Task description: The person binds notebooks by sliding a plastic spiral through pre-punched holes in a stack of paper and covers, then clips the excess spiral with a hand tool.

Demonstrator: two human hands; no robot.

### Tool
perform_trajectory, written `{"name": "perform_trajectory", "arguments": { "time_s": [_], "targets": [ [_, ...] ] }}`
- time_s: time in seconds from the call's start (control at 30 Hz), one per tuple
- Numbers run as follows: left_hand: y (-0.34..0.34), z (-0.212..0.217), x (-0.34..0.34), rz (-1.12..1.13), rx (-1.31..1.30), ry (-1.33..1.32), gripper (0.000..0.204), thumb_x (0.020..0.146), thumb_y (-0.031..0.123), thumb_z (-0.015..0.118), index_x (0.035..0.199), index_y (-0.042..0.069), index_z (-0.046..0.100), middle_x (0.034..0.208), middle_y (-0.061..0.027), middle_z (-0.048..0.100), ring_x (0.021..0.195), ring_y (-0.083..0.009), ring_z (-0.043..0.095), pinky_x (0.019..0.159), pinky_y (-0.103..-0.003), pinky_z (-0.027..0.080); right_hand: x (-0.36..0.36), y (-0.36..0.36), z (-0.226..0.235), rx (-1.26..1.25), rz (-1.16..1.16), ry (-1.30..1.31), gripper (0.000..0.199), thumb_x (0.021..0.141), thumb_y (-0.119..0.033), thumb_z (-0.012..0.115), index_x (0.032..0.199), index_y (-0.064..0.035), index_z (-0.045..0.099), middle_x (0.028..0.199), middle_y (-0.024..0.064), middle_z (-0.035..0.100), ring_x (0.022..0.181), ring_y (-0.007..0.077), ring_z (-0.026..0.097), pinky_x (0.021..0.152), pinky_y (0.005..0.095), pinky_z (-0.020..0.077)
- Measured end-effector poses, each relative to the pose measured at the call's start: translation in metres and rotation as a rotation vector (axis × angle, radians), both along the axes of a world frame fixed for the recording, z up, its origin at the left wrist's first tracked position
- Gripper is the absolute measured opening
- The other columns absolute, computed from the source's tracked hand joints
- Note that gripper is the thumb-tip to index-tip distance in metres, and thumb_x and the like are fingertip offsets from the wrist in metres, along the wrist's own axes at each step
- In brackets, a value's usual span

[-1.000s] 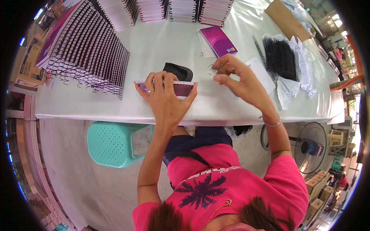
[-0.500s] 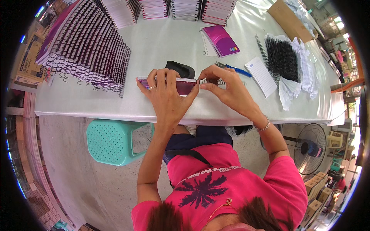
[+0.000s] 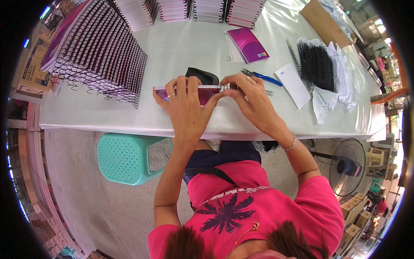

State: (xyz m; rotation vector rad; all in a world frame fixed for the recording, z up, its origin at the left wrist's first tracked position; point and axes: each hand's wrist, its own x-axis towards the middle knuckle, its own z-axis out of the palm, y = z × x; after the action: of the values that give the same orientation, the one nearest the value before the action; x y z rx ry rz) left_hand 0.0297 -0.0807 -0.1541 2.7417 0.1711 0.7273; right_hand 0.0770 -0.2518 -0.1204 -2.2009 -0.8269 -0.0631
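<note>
A small purple notebook lies on the white table right in front of me. My left hand lies flat over it, fingers gripping its far edge. My right hand pinches the notebook's right end, where a white coil sticks out along the top edge. A black tool sits just behind the notebook. Blue-handled pliers lie right next to my right hand.
A long slanted stack of spiral-bound notebooks fills the left of the table, more stacks stand at the back. A purple notebook, a white pad and black coils lie to the right. A teal stool and a fan stand below.
My right hand came down from above the table to the notebook's right end and now pinches the coil there. My left hand stayed pressed on the notebook.
</note>
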Motion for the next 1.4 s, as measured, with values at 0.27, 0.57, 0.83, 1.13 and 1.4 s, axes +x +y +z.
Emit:
{"name": "perform_trajectory", "arguments": {
  "time_s": [0.27,0.57,0.83,1.13,1.4],
  "targets": [
    [0.004,0.005,-0.005,-0.197,-0.087,-0.059,0.037,0.075,0.044,0.077,0.105,0.025,0.068,0.103,0.0011,0.053,0.112,-0.0233,0.046,0.106,-0.075,0.01,0.019,-0.005,0.01,0.024,0.169,0.273,0.017,0.097,-0.016,0.055,0.102,-0.0026,0.065,0.089,0.0123,0.065,0.083,0.0273,0.061,0.078,0.0375,0.0426],
    [0.004,0.005,-0.012,-0.232,-0.078,-0.061,0.03,0.083,0.039,0.071,0.113,0.037,0.069,0.104,0.0044,0.052,0.11,-0.021,0.047,0.105,-0.077,0.008,0.074,0.027,-0.018,-0.063,0.346,0.097,0.037,0.087,-0.024,0.071,0.119,-0.0099,0.059,0.11,0.0161,0.059,0.105,0.0331,0.056,0.088,0.0392,0.0471],
    [0.009,-0.005,-0.01,-0.254,-0.156,-0.105,0.026,0.085,0.029,0.071,0.108,0.041,0.073,0.102,0.0043,0.05,0.11,-0.0206,0.047,0.106,-0.076,0.003,0.078,0.028,-0.018,-0.042,0.395,0.189,0.045,0.083,-0.018,0.073,0.123,-0.0099,0.055,0.12,0.0169,0.056,0.112,0.0372,0.052,0.094,0.0444,0.045],
    [0.01,-0.002,-0.011,-0.306,-0.236,-0.123,0.016,0.083,0.033,0.073,0.099,0.034,0.074,0.097,0.0045,0.051,0.109,-0.0205,0.047,0.107,-0.071,0.001,0.078,0.006,-0.036,-0.206,0.122,-0.059,0.045,0.087,-0.028,0.071,0.124,-0.0094,0.055,0.142,0.0277,0.042,0.124,0.0458,0.044,0.104,0.0473,0.0388],
    [0.006,0.001,-0.009,-0.335,-0.262,-0.099,0.014,0.084,0.028,0.073,0.097,0.027,0.072,0.095,0.0024,0.049,0.11,-0.0226,0.044,0.108,-0.07,0.002,0.074,0.032,-0.052,-0.192,-0.013,-0.126,0.047,0.087,-0.038,0.071,0.121,-0.0117,0.053,0.145,0.0311,0.036,0.134,0.0498,0.034,0.11,0.0528,0.0296]
  ]
}}
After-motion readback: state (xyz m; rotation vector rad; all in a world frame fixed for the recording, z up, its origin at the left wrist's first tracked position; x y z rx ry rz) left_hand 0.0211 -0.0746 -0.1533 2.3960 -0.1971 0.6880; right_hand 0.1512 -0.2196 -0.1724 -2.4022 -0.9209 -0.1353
